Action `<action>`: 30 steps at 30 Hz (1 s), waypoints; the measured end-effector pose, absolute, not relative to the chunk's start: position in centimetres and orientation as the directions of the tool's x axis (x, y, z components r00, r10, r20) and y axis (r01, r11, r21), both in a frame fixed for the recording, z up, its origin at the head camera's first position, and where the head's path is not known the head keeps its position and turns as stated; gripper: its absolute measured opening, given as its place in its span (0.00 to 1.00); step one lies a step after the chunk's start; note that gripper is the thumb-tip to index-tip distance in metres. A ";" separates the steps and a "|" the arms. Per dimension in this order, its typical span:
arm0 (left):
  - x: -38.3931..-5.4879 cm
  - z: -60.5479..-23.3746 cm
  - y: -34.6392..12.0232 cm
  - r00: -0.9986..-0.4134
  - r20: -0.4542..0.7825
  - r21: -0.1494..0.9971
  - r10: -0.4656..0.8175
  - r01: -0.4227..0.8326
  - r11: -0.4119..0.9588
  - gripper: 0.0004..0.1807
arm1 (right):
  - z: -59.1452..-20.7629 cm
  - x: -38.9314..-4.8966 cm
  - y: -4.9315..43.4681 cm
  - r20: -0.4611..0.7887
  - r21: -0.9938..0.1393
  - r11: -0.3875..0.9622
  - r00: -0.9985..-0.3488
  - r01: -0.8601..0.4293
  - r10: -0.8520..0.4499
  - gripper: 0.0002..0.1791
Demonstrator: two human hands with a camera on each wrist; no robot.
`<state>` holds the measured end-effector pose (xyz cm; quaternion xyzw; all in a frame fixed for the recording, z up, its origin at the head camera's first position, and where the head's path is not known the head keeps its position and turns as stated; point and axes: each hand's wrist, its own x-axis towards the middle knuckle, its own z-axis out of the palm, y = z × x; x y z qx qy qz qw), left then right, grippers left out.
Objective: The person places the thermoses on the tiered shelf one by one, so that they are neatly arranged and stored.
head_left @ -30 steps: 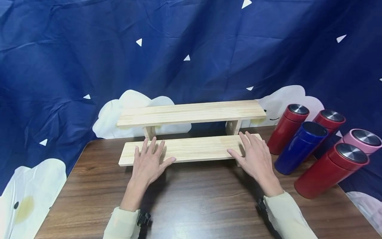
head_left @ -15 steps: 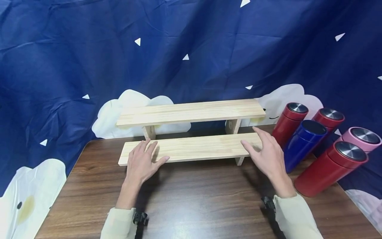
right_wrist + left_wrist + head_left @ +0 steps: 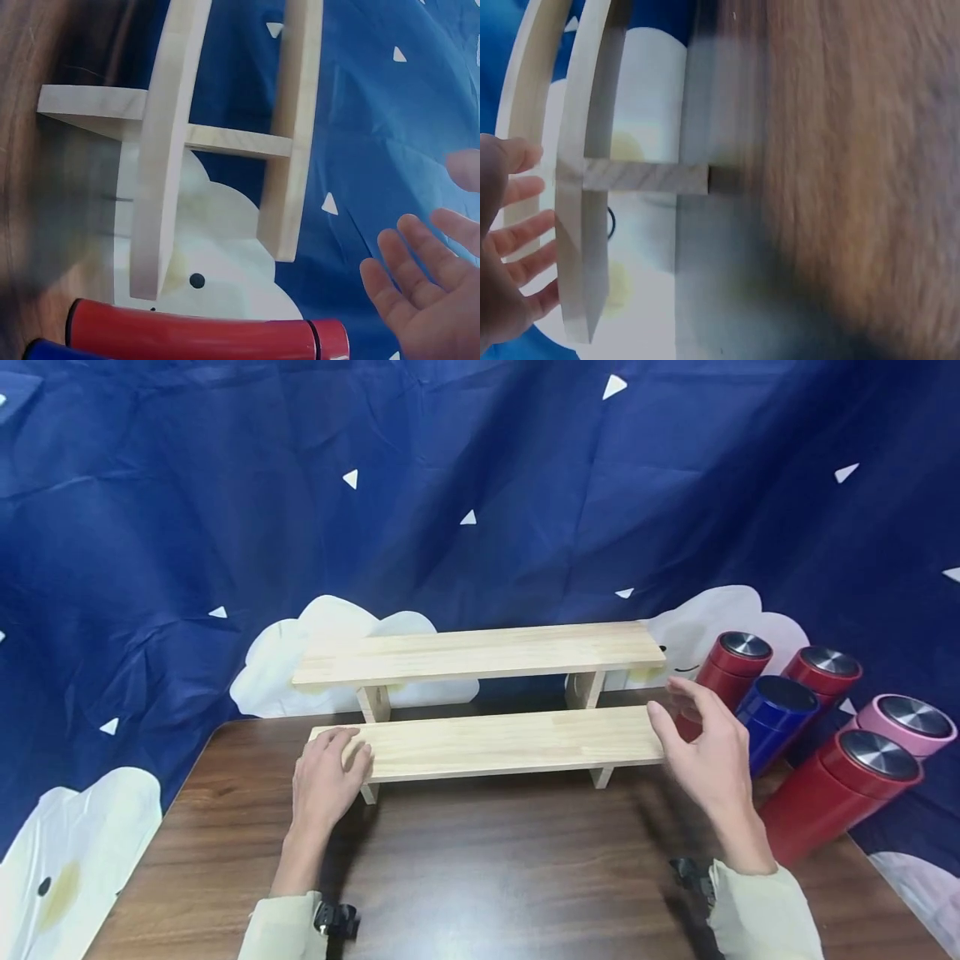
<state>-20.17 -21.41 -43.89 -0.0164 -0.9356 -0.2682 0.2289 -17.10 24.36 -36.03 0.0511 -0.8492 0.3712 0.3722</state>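
A two-tier wooden shelf stands on the table, with an upper board [image 3: 480, 653] at the back and a lower board [image 3: 502, 742] in front. At the left end of the lower board is my left hand [image 3: 326, 783], fingers loosely bent over it; in the left wrist view the fingertips [image 3: 536, 225] lie right at the board's edge. My right hand [image 3: 708, 747] hovers by the board's right end, thumb and fingers apart with nothing between them. Just behind it, a red thermos bottle [image 3: 727, 672] and a blue thermos bottle [image 3: 772, 718] are partly hidden.
More bottles stand at the table's right: a red one [image 3: 828, 806] in front, a pink one [image 3: 900, 727] and another red one [image 3: 823, 677] behind. A blue curtain with white clouds [image 3: 480, 468] hangs behind the brown table [image 3: 510, 868].
My right hand has moved right, off the lower board toward the bottles. My left hand has slid left to the board's end, its fingers more bent. The shelf stays put.
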 end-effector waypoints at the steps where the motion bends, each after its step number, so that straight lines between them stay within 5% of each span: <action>1: -20.2 -44.0 -21.6 -0.895 0.435 0.501 -0.102 0.146 0.853 0.19 | -36.0 -17.1 24.4 0.676 -0.592 0.716 -0.711 -0.369 0.193 0.23; 30: -20.0 -45.4 -26.2 -0.878 0.314 0.748 -0.361 -0.005 0.664 0.23 | -30.8 -13.9 27.9 0.702 -0.670 0.642 -0.597 -0.372 0.388 0.21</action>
